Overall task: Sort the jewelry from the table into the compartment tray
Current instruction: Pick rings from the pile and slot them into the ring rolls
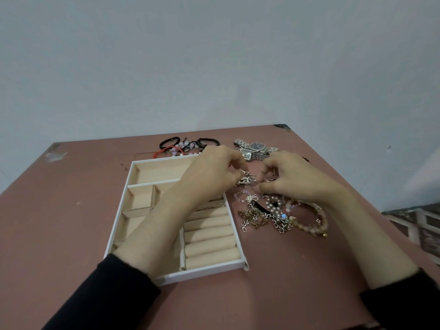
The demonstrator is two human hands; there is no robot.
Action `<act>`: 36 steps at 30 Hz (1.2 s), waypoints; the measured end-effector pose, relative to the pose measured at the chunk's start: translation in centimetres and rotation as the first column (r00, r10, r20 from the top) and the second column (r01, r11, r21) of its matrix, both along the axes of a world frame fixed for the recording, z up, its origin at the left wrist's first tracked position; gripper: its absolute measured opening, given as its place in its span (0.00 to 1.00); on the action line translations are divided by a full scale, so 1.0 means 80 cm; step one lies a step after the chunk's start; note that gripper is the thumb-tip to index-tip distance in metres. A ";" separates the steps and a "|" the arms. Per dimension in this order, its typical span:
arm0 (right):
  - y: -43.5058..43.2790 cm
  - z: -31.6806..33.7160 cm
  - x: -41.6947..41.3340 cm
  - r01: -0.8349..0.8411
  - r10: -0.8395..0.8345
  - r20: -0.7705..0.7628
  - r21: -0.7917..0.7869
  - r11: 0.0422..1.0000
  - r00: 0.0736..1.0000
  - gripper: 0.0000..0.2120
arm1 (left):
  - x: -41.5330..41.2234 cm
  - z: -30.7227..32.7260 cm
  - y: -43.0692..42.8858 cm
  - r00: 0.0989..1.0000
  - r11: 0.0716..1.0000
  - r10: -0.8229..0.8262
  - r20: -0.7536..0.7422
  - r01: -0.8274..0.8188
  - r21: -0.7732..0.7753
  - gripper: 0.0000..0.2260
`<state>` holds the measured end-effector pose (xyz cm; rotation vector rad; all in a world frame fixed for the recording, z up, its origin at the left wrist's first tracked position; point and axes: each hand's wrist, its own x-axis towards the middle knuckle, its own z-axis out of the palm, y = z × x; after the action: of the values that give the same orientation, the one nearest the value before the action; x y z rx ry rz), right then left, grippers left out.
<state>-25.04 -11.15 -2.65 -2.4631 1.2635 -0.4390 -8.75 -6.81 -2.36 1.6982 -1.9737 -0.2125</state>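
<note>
A white compartment tray (pixel 119 210) with beige lining and ring rolls lies on the brown table (pixel 59 234). To its right sits a tangled pile of chains and bead bracelets (pixel 281 215). My left hand (pixel 212 172) reaches across the tray's right side and pinches a small silver piece (pixel 245 180) at the pile's far edge. My right hand (pixel 290 177) hovers over the same spot, fingers curled onto the silver jewelry. What each finger holds is partly hidden.
Black, red and pink-bead bracelets (pixel 188 146) lie beyond the tray. Two silver watches (pixel 256 150) rest beyond my hands. A white wall rises behind the table. A patterned surface (pixel 419 225) shows past the table's right edge.
</note>
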 end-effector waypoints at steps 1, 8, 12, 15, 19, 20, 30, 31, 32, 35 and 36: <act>0.000 0.000 -0.001 0.003 -0.004 0.042 0.016 1.000 0.999 0.05 | 0.000 0.000 0.000 1.000 1.000 -0.004 0.005 0.004 0.000 0.07; -0.005 0.003 -0.007 0.074 -0.120 0.410 0.128 0.989 0.904 0.05 | 0.000 0.003 0.000 1.000 0.999 -0.009 0.022 0.009 0.038 0.05; -0.009 0.003 -0.007 0.136 -0.175 0.514 0.113 0.984 0.840 0.04 | -0.007 0.004 -0.002 0.991 0.993 -0.052 0.120 0.038 0.112 0.05; -0.010 0.002 -0.007 0.146 -0.184 0.504 0.113 0.983 0.844 0.05 | -0.011 0.002 -0.007 0.979 0.986 -0.086 0.184 0.057 0.159 0.06; -0.010 0.002 -0.008 0.145 -0.192 0.509 0.131 0.981 0.839 0.04 | -0.014 0.002 -0.012 0.972 0.986 -0.085 0.221 0.049 0.161 0.06; -0.009 0.002 -0.008 0.145 -0.192 0.510 0.131 0.981 0.839 0.05 | -0.015 0.002 -0.014 0.971 0.985 -0.083 0.225 0.046 0.168 0.06; -0.010 0.002 -0.007 0.146 -0.187 0.510 0.120 0.982 0.839 0.04 | -0.026 0.008 -0.025 0.953 0.978 -0.084 0.292 0.024 0.206 0.08; -0.010 0.002 -0.007 0.148 -0.187 0.508 0.117 0.982 0.841 0.04 | -0.028 0.009 -0.025 0.950 0.977 -0.083 0.302 0.018 0.211 0.07; -0.010 0.002 -0.007 0.149 -0.187 0.508 0.115 0.982 0.841 0.04 | -0.029 0.009 -0.026 0.948 0.977 -0.080 0.308 0.013 0.214 0.06; -0.010 0.002 -0.007 0.153 -0.189 0.514 0.111 0.982 0.837 0.04 | -0.032 0.007 -0.027 0.951 0.978 -0.070 0.301 0.006 0.207 0.04; -0.011 0.002 -0.007 0.158 -0.191 0.515 0.108 0.981 0.836 0.04 | -0.031 0.006 -0.028 0.953 0.979 -0.068 0.295 0.007 0.203 0.04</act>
<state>-25.59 -12.01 -2.53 -1.9743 1.2335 -1.0250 -11.24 -9.03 -1.88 1.9149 -2.2729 -0.1794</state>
